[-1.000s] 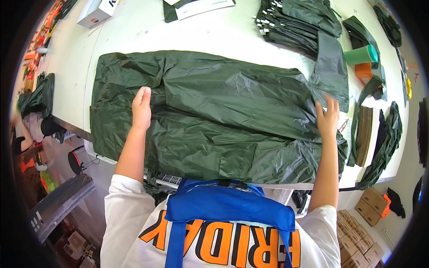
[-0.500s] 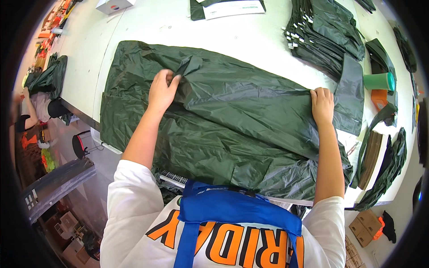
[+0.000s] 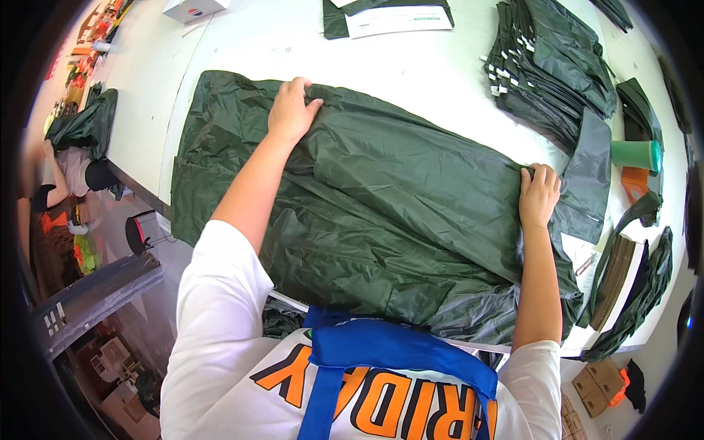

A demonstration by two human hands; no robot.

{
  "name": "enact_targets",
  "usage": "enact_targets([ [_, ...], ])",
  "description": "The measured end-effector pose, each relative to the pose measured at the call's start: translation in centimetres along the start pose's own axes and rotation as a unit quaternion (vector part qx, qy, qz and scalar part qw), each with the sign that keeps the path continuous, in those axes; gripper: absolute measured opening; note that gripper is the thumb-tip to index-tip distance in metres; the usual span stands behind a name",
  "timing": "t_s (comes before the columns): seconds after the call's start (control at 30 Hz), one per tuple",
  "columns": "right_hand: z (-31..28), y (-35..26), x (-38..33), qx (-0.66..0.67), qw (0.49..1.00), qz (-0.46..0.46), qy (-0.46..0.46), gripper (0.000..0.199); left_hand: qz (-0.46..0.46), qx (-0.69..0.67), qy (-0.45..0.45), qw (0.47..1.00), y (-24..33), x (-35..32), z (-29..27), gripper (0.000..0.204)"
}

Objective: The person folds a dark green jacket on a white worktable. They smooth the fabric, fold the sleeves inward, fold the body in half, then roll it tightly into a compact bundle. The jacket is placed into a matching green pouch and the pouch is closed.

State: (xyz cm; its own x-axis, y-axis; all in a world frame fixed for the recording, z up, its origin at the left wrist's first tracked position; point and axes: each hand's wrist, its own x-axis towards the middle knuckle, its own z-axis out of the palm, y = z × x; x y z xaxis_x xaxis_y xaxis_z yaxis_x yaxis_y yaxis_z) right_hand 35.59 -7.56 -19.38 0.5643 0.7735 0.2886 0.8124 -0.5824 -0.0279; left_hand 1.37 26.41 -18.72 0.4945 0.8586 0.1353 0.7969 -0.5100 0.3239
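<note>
Both forearms reach forward over the crinkled, glossy dark green nylon garment (image 3: 381, 213) spread on the white tabletop (image 3: 249, 51) — right hand (image 3: 539, 194) pinching its folded edge, left hand (image 3: 292, 110) clasping the far fold in a closed grip.

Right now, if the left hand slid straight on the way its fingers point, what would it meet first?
Beyond the left hand lies bare white table; the way looks free up to the picture's top edge.

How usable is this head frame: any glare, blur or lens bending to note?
Head view: even bright light, the white table near washed out; mild sheen on the green garment; both hands sharp; table edges bow toward the rim; corners black; left margin soft.
</note>
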Motion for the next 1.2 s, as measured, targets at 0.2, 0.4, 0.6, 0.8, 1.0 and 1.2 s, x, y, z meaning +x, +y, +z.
enact_targets([
  [0.2,-2.9,3.1,3.2,0.109,0.971,-0.009,-0.213,0.04,0.103,0.18,-0.26,0.943,2.8,4.9,-2.9,0.036],
  [0.4,-11.3,2.4,4.3,0.214,0.944,-0.005,-0.253,0.019,0.247,-0.014,-0.255,0.935,1.7,5.0,-6.7,0.021],
  [0.6,-21.5,1.6,-12.4,0.151,0.966,-0.208,-0.039,0.023,0.412,0.02,0.062,0.909,0.0,-10.5,-17.5,0.014],
  [0.8,-18.4,-1.8,-23.0,0.154,0.95,-0.213,-0.167,0.016,0.184,0.003,-0.153,0.971,-3.1,-25.6,-14.1,0.016],
  [1.0,-17.1,-1.2,-23.1,0.142,0.946,-0.233,-0.173,0.018,0.197,-0.086,-0.075,0.974,2.5,-24.5,-14.9,0.046],
  [1.2,-18.7,0.0,-21.3,0.202,0.914,-0.229,-0.267,0.022,0.198,0.043,-0.214,0.956,0.3,-28.0,-9.1,0.083],
])
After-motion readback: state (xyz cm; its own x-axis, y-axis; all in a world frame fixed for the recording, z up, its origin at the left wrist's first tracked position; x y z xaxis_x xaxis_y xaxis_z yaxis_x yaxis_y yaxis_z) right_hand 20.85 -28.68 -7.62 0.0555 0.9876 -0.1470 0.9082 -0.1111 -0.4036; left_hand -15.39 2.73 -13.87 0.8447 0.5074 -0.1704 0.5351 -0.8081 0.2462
